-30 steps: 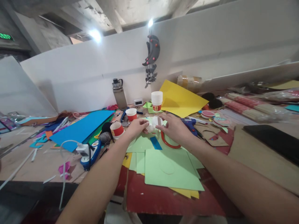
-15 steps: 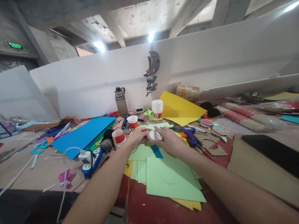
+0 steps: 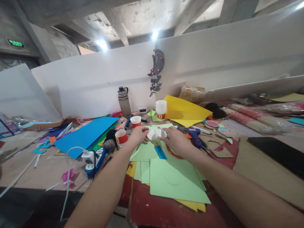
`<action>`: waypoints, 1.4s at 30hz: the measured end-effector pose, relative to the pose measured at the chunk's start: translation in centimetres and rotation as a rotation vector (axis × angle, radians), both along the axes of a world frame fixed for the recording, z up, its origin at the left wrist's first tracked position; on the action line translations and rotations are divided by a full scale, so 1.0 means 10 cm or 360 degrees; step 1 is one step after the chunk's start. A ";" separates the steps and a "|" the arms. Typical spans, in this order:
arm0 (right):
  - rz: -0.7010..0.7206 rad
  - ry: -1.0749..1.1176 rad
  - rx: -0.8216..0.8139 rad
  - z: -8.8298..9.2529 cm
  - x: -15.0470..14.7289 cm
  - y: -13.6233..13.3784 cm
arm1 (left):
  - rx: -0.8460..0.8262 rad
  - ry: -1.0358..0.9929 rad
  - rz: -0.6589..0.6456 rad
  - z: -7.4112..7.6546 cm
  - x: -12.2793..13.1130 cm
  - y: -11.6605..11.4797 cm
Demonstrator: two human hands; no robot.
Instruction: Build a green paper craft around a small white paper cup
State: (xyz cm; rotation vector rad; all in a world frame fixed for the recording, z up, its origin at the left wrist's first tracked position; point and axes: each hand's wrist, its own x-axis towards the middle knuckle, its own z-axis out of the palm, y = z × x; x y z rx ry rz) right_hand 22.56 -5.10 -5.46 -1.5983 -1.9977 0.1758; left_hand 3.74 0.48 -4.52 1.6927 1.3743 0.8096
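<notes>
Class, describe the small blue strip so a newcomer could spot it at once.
Find the pale green sheets spread before the person. On them, between the left hand and right hand but nearer the viewer, lies the slanted strip. It is far smaller than the blue sheet off left.

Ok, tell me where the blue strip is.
In the head view, the blue strip lies right of centre on the light green paper, nearer the camera than the white pieces and left of the right hand.

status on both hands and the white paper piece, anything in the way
Left hand, right hand: both holding white paper piece. Piece between them, edges partly hidden. Blue strip close by, not covering it.
</notes>
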 end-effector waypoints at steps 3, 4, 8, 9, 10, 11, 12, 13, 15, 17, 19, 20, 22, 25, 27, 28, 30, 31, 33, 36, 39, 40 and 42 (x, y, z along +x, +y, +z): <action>0.0142 0.0407 -0.0017 0.04 0.00 0.01 | 0.0316 0.0070 0.0077 0.08 0.06 -0.07; 0.0185 0.0590 -0.0087 0.06 0.00 0.01 | 0.0432 0.0014 0.0068 0.12 0.08 -0.10; 0.0319 0.1315 -0.0439 0.11 -0.03 -0.01 | 0.0310 -0.0374 -0.0414 0.25 0.14 -0.21; 0.0339 0.1467 -0.0486 0.12 -0.04 -0.01 | 0.0287 -0.0413 -0.0513 0.27 0.14 -0.23; 0.0349 0.1601 -0.0514 0.13 -0.05 -0.02 | 0.0293 -0.0417 -0.0585 0.29 0.14 -0.24; 0.0349 0.1708 -0.0531 0.14 -0.05 -0.02 | 0.0322 -0.0407 -0.0625 0.31 0.14 -0.25; 0.0356 0.1776 -0.0544 0.15 -0.05 -0.02 | 0.0374 -0.0378 -0.0636 0.31 0.14 -0.26; 0.0380 0.1802 -0.0551 0.15 -0.06 -0.02 | 0.0429 -0.0343 -0.0626 0.32 0.13 -0.26; 0.0455 0.1753 -0.0537 0.16 -0.06 -0.04 | 0.0531 -0.0285 -0.0600 0.32 0.13 -0.27; 0.0500 0.1655 -0.0495 0.18 -0.06 -0.06 | 0.0547 -0.0303 -0.0628 0.34 0.12 -0.26; 0.0474 0.1580 -0.0425 0.20 -0.05 -0.08 | 0.0493 -0.0482 -0.0620 0.37 0.09 -0.25; 0.0444 0.1552 -0.0384 0.21 -0.04 -0.09 | 0.0461 -0.0613 -0.0568 0.40 0.07 -0.24; 0.0368 0.1510 -0.0324 0.23 -0.03 -0.10 | 0.0428 -0.0893 -0.0369 0.45 0.01 -0.22; 0.0257 0.1455 -0.0296 0.26 -0.01 -0.11 | 0.0388 -0.1221 -0.0180 0.52 -0.07 -0.18; 0.0241 0.1407 -0.0277 0.28 -0.01 -0.12 | 0.0366 -0.1370 -0.0163 0.53 -0.10 -0.14; 0.0248 0.1380 -0.0262 0.29 0.00 -0.13 | 0.0351 -0.1414 -0.0169 0.52 -0.11 -0.12; 0.0255 0.1328 -0.0229 0.31 0.00 -0.15 | 0.0312 -0.1452 -0.0170 0.48 -0.12 -0.08; 0.0254 0.1299 -0.0220 0.31 0.00 -0.16 | 0.0285 -0.1449 -0.0173 0.46 -0.12 -0.06; 0.0282 0.1233 -0.0222 0.32 0.01 -0.18 | 0.0239 -0.1427 -0.0178 0.43 -0.12 -0.04; 0.0413 0.1131 -0.0271 0.34 0.03 -0.20 | 0.0226 -0.1362 -0.0162 0.41 -0.13 -0.02; 0.0474 0.1068 -0.0281 0.37 0.05 -0.23 | 0.0257 -0.1320 -0.0045 0.45 -0.16 -0.03; 0.0467 0.1060 -0.0274 0.38 0.05 -0.25 | 0.0262 -0.1335 -0.0007 0.47 -0.17 -0.04; 0.0446 0.1057 -0.0262 0.40 0.05 -0.27 | 0.0259 -0.1407 0.0016 0.51 -0.18 -0.06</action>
